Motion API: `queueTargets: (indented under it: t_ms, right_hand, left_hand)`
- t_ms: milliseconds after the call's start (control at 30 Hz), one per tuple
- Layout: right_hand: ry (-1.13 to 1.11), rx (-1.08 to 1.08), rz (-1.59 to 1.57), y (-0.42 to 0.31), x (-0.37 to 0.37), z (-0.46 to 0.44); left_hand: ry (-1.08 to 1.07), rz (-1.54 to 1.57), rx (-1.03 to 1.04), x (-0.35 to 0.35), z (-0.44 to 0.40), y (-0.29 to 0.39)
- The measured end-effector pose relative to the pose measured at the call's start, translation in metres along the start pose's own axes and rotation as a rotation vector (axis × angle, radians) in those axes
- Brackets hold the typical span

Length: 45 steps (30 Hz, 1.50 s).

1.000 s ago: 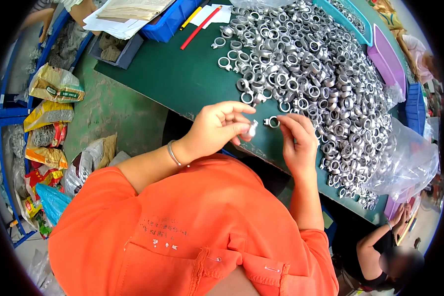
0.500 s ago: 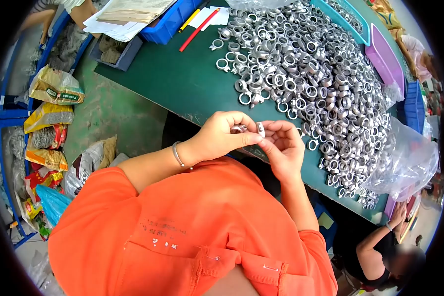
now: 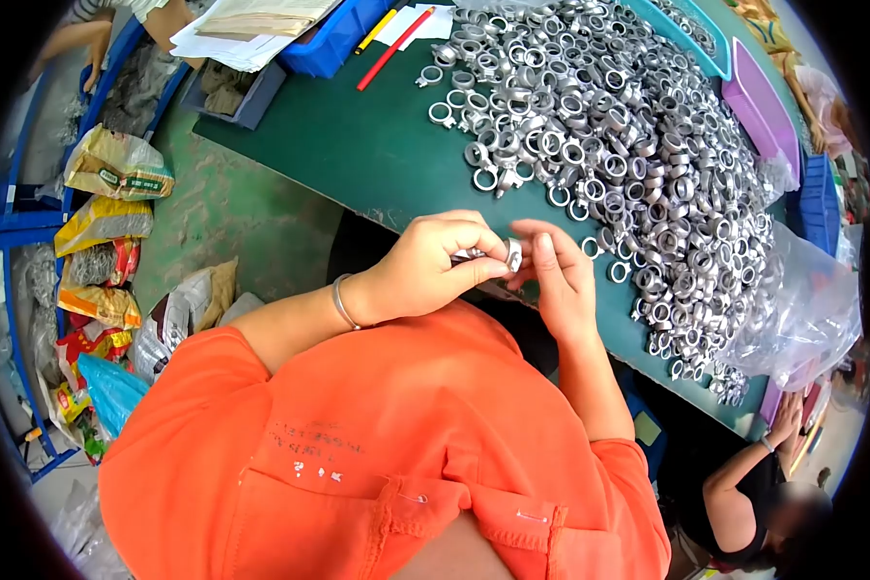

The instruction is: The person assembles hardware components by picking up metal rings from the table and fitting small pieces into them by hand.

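My left hand (image 3: 447, 256), with a bangle at its wrist, is closed and pinches a small silver metal ring (image 3: 514, 255) between thumb and forefinger. At least one more metal piece (image 3: 467, 254) shows inside its curled fingers, mostly hidden. Just to the right, my right hand (image 3: 564, 285) has its thumb raised and apart from the fingers. Its fingertips are close behind the ring; whether they touch it I cannot tell. Beyond both hands, a large pile of similar metal rings (image 3: 628, 164), many with a small lug, covers much of the green table (image 3: 358, 145).
A blue bin (image 3: 331, 48), papers (image 3: 251, 24), a red pencil (image 3: 396, 48) and a yellow pencil (image 3: 377, 29) lie at the back left. Lilac (image 3: 759, 101) and turquoise trays border the pile, with a plastic bag (image 3: 793, 309) at right. A co-worker (image 3: 744, 483) sits lower right.
My right thumb has lifted off the ring and the right fingers have loosened. The ring stays in my left hand, now turned more face-on. The view has shifted slightly.
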State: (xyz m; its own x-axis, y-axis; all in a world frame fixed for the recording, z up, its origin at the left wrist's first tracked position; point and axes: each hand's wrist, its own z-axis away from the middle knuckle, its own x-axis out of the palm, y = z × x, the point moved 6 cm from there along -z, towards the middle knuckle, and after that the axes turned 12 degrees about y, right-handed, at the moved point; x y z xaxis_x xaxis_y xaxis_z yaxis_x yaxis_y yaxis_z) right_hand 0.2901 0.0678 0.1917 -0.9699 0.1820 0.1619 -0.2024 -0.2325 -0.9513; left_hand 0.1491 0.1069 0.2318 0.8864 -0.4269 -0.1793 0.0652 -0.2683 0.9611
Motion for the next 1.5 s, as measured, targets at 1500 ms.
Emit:
queueTargets:
  t_ms: [1500]
  right_hand:
    - [0.212, -0.463, 0.218, -0.015, -0.011, 0.002]
  left_hand:
    - [0.065, 0.213, -0.296, 0.007, -0.013, -0.026]
